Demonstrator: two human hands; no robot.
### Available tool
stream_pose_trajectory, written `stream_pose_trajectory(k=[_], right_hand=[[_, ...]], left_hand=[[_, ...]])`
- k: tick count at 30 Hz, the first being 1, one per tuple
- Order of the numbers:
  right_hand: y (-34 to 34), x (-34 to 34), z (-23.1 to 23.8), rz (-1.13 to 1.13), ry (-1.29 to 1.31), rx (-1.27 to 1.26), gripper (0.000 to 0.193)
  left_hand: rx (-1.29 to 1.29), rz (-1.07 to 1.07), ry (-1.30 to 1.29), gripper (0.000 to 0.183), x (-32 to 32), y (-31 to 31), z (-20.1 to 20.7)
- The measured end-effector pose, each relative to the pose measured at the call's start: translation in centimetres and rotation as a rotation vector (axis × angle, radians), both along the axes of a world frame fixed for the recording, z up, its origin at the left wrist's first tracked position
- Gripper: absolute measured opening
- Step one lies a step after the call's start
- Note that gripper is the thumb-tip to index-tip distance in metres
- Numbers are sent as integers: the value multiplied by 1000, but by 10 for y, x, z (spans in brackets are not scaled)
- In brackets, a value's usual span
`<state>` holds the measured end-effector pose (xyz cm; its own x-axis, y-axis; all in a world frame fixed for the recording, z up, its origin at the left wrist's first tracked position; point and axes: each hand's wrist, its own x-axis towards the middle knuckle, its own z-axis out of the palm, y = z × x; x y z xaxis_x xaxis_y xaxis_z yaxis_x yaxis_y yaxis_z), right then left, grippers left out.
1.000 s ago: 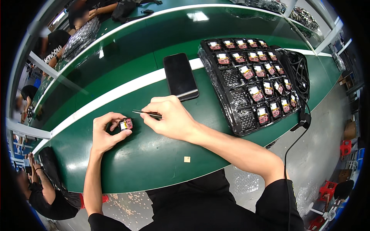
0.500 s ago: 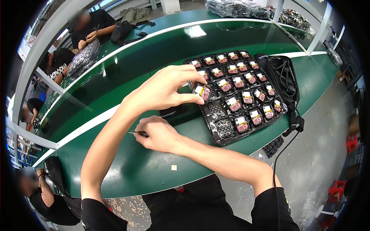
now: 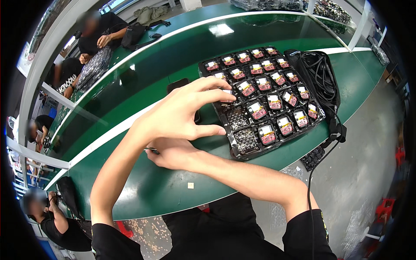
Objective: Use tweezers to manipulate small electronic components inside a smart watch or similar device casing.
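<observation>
My left hand (image 3: 182,110) is over the left edge of a black plastic tray (image 3: 234,149), thumb and fingers spread, gripping nothing. Its fingertips partly cover one small device in the tray's left column. Rows of small black devices (image 3: 268,134) with white, yellow and red-pink labels sit in the tray's pockets. Two pockets at the near left corner hold no device and show a textured bottom. Below my left hand, my right hand (image 3: 173,152) is closed around a thin metal tool (image 3: 151,150), perhaps tweezers; most of it is hidden.
A black bag with coiled cable (image 3: 320,82) lies right of the tray. A dark object (image 3: 177,85) is partly behind my left hand. A small pale square (image 3: 190,185) lies on the green table (image 3: 143,195). Other people (image 3: 97,37) work at the far left.
My left hand has let go of the labelled device at the tray's left edge, and its thumb has moved away from the fingers. My right hand is now partly behind my left.
</observation>
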<state>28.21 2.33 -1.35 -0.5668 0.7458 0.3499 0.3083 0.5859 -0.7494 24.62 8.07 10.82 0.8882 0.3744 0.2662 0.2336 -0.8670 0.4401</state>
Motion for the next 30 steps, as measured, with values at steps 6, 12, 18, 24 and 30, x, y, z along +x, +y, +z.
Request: stream_pose_trajectory(k=[6, 12, 18, 24, 30], right_hand=[[30, 13, -28, -96, 221, 140, 28], [18, 6, 11, -192, 385, -324, 19], [16, 8, 1, -212, 414, -289, 19], [23, 17, 0, -225, 352, -254, 18], [25, 11, 1, -214, 317, -242, 21]], left_hand=[[161, 5, -131, 38, -29, -107, -9], [16, 293, 71, 56, -79, -205, -78], [44, 660, 313, 74, -116, -222, -93], [102, 966, 123, 55, -200, -277, -106], [245, 1379, 71, 48, -263, -377, -124]])
